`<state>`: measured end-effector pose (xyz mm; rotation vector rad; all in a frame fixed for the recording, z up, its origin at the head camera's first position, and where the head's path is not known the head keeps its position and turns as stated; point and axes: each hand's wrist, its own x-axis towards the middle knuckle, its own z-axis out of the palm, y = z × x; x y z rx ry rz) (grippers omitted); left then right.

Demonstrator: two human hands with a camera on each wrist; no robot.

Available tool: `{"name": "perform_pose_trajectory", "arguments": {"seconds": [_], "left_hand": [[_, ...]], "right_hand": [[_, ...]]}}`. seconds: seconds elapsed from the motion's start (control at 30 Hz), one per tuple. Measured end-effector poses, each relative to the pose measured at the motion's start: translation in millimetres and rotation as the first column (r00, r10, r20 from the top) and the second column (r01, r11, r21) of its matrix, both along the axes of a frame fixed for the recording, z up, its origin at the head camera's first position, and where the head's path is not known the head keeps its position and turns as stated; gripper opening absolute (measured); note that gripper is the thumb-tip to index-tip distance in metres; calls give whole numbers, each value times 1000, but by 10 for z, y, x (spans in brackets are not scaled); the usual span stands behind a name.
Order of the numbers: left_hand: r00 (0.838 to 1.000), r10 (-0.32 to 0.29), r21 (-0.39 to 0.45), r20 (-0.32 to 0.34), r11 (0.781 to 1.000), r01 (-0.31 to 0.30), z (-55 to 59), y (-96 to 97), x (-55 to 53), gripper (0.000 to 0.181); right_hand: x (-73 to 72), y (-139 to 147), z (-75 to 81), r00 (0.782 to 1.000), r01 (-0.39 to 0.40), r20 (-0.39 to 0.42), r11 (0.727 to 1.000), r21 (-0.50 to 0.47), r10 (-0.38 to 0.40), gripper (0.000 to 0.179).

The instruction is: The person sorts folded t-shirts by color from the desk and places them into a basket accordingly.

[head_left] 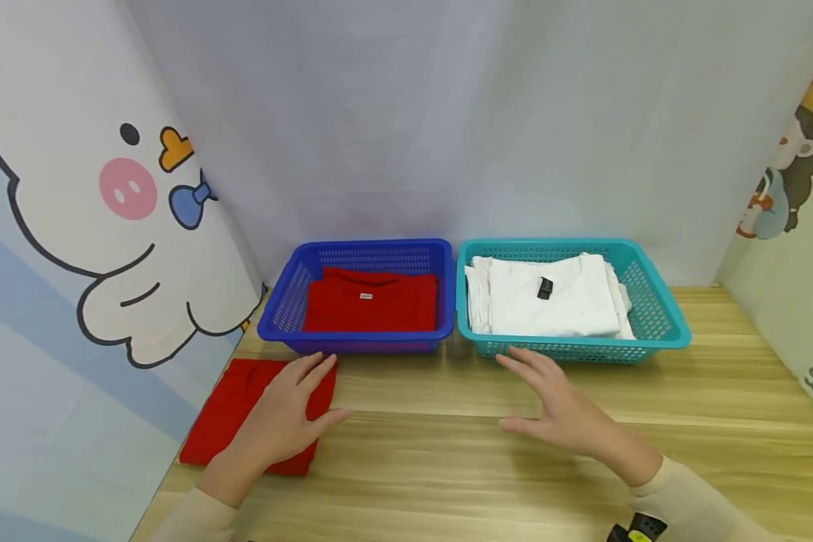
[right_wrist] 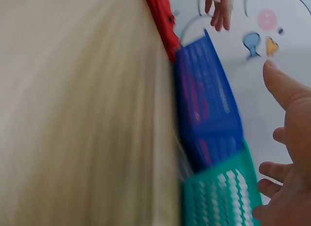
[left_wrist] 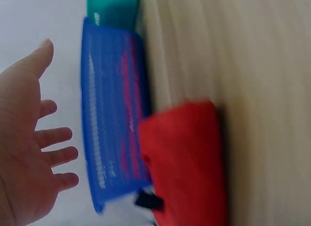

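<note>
My left hand [head_left: 281, 418] is held over a folded red garment [head_left: 210, 429] at the table's left, thumb spread from the fingers and nothing in its grasp. In the left wrist view the red garment [left_wrist: 187, 163] lies below and beside the hand [left_wrist: 29, 138]. On the other side, my right hand [head_left: 562, 410] hovers in front of the teal basket [head_left: 576, 350], fingers extended and holding nothing. Inside the blue basket [head_left: 359, 346] lies a folded red shirt [head_left: 373, 305] with a small white label. Folded white shirts [head_left: 549, 301] are stacked in the teal basket, the top one showing a dark label.
Both baskets stand side by side at the back of the wooden table [head_left: 413, 467], against a pale curtain [head_left: 461, 128]. A wall with a cartoon duck [head_left: 129, 248] borders the left, and another printed wall [head_left: 793, 301] the right. A black wrist device [head_left: 640, 528] shows on the right sleeve.
</note>
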<state>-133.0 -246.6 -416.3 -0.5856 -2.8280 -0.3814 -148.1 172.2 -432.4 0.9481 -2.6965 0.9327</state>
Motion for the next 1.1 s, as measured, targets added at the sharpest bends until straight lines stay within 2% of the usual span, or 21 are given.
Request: {"name": "perform_pose_trajectory", "arguments": {"seconds": [0.13,0.23,0.37,0.57,0.77,1.1], "left_hand": [[997,82,-45,4,996,-81,-190,-323,3,84],[991,131,-82,22,988,-129,-287,-546,-5,86],[980,188,-106,67,978,-180,-348,-814,23,90],[949,285,-151,138,953,-264,-429,-1125,84,97],[938,302,-149,168,949,-278,-596,-1256,25,102],[910,319,-194,266,942,-273,-708,-1269,-89,105]], "right_hand": [[74,-326,-159,996,-61,59,998,7,60,84],[102,-552,-261,989,-96,113,995,8,94,83],[95,-847,-328,976,-124,181,992,21,118,83],[21,-1292,-291,964,-139,239,988,74,118,87],[-71,-1703,-352,970,-159,207,977,139,129,92],[-37,-2223,-461,952,-177,287,957,231,107,99]]}}
